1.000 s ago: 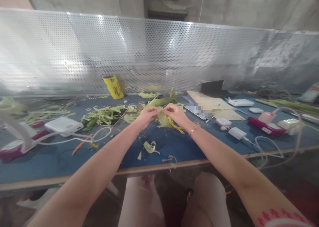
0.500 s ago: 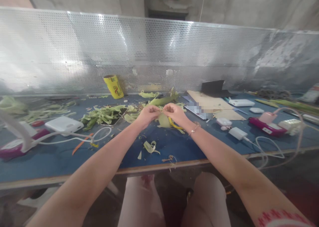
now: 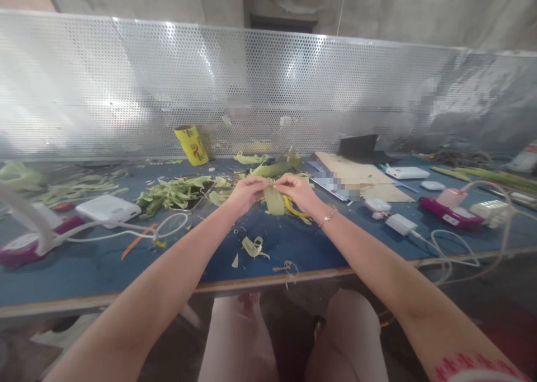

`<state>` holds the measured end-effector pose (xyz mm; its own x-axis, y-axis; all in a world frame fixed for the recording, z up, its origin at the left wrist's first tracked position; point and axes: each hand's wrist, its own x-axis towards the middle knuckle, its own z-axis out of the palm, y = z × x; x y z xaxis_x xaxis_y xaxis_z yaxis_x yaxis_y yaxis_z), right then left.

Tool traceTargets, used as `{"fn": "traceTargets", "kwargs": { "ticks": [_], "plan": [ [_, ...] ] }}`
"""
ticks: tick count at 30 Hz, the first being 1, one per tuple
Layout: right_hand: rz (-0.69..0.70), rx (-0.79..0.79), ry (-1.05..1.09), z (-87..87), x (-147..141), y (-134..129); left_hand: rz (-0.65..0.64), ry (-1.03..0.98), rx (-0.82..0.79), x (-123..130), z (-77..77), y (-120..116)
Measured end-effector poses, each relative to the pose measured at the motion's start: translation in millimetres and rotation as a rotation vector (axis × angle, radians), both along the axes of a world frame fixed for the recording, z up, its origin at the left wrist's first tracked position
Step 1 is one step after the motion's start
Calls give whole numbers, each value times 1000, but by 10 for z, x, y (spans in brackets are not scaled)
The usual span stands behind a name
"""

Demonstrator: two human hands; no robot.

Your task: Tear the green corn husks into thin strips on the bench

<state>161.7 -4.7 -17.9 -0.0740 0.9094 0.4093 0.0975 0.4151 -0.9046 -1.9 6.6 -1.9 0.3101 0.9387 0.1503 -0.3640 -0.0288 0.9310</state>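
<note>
Pale green leaf piece (image 3: 275, 202) hung over the blue table (image 3: 293, 242), top pinched in the nearly meeting fingertips of your left hand (image 3: 248, 194) and right hand (image 3: 297, 191). Strips (image 3: 176, 193) lay heaped leftward, seemingly done; this piece looked unfinished.

Glare on perforated panel (image 3: 268, 80); dim below table (image 3: 285, 234); edges blurred.

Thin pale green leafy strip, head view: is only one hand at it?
No, fingertips of both the left hand and the right hand are at the strip's upper edge.
</note>
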Motion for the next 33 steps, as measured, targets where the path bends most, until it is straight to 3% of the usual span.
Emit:
{"fn": "traceTargets", "kwargs": {
  "ticks": [5, 12, 23, 33],
  "plan": [
    [18, -44, 31, 12, -11, -25, -13, 11, -85, -7, 13, 8],
    [-76, -3, -88, 24, 16, -18, 0, 96, -38, 4, -51, 57],
    [-80, 51, -126, 41, 49, -5, 83, 175, -29, 25, -16, 18],
    [-104, 3, -124, 23, 70, 27, 68, 194, -20, 12, -25, 30]
  ]
}}
